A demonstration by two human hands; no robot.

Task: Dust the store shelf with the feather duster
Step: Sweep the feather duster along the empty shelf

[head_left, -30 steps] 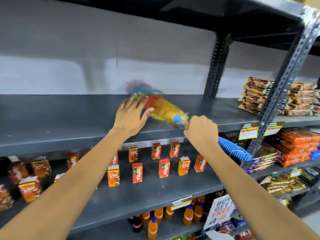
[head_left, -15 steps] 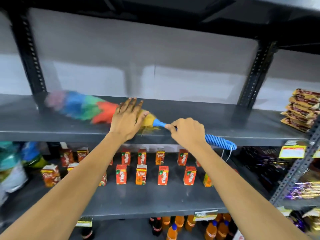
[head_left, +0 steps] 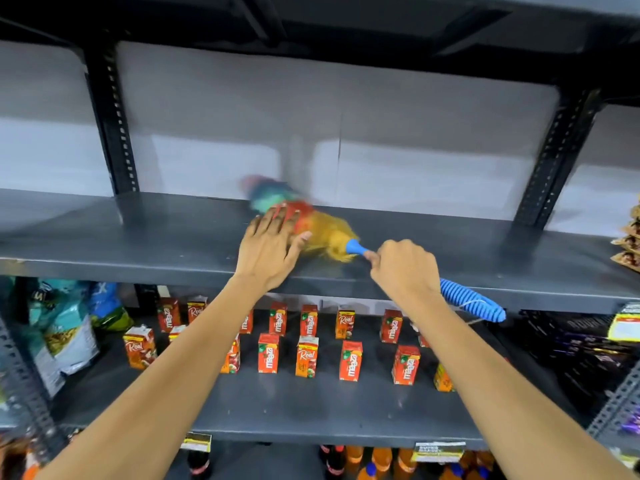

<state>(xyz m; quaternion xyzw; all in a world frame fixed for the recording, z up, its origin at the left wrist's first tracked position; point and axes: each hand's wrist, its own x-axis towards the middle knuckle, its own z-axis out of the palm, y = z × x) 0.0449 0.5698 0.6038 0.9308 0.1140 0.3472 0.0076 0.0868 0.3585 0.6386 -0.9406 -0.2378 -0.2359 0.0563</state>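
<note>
Head view: right hand [head_left: 403,268] clenched round the blue ribbed handle of the feather duster [head_left: 329,233], handle end poking out past the wrist over the shelf's front edge. Multicoloured plumes lying low on the bare grey shelf [head_left: 156,233], tip blurred near the back wall, angled away and leftward, probably to reach the rear strip. Left hand [head_left: 268,245] released, fingers spread, palm down on the shelf just beside the plumes, partly covering them; likely braced for balance while leaning in. Juice cartons [head_left: 306,356] standing on the tier below, well apart from the dusting. Snack packets [head_left: 628,244] stacked at far right, not yet reached.
</note>
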